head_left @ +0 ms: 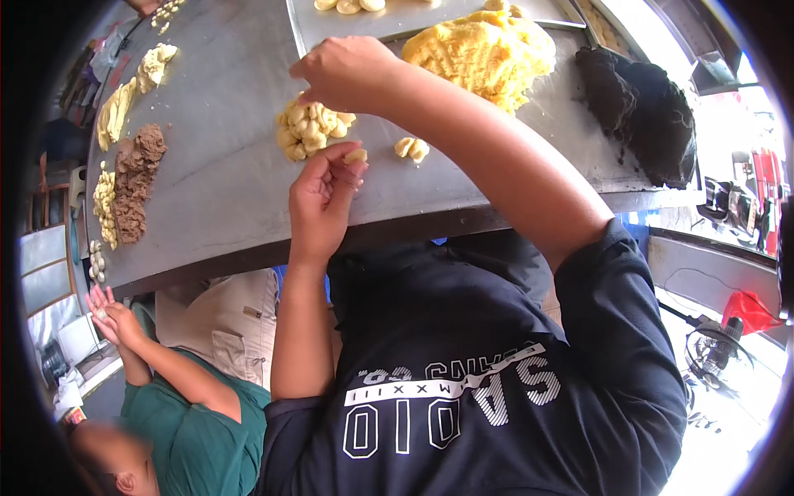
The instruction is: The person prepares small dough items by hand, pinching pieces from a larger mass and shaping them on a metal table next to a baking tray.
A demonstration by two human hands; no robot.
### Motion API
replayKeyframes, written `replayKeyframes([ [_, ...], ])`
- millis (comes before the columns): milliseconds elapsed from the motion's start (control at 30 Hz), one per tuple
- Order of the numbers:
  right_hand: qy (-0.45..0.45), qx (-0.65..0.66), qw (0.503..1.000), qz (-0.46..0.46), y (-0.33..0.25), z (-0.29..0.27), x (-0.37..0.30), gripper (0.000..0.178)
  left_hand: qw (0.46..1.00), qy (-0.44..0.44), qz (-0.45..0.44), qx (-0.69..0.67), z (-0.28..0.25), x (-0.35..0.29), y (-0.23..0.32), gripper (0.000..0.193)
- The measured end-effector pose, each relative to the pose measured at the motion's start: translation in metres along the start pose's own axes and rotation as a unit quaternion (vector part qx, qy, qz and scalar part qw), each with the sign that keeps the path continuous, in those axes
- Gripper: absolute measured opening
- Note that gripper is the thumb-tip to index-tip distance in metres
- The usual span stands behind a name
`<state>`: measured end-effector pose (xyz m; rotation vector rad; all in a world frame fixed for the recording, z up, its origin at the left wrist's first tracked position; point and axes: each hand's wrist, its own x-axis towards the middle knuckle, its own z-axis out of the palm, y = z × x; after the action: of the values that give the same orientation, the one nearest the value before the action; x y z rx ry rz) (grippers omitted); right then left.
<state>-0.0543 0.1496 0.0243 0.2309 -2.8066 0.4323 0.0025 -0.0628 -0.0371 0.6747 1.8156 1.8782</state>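
My left hand (318, 198) is closed, its thumb and fingers pinching a small pale-yellow piece of dough (356, 155) at the table's near edge. Just beyond it is a heap of small rounded dough pieces (306, 131). Over the far side of this heap reaches my right hand (351, 73), palm down, thumb and fingertips apart; its palm side is hidden. A little cluster of dough pieces (412, 149) lies under my right forearm. Beyond that forearm sits a big mound of yellow dough (484, 54).
The metal table (215, 165) also bears black dough (645, 112) at right, brown dough (139, 178) and pale dough strips (116, 114) at left. A tray (397, 33) with round pieces stands at the back. A person in a green shirt (203, 422) works at my left, hands together.
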Motion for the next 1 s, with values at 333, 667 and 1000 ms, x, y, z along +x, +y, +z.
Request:
replayKeyframes([
  [333,0.059,0.258,0.964,0.035,-0.017,-0.024,-0.080,0.009,0.999,0.019,-0.015,-0.043,-0.008,0.003,-0.006,0.028],
  [667,0.103,0.295,0.949,0.033,-0.018,-0.017,-0.146,0.028,1.000,-0.014,-0.023,0.013,0.027,0.009,0.002,0.031],
  [1000,0.226,0.284,0.929,0.077,-0.002,-0.012,-0.140,0.016,0.921,0.032,0.174,0.346,0.009,0.007,0.017,0.008],
])
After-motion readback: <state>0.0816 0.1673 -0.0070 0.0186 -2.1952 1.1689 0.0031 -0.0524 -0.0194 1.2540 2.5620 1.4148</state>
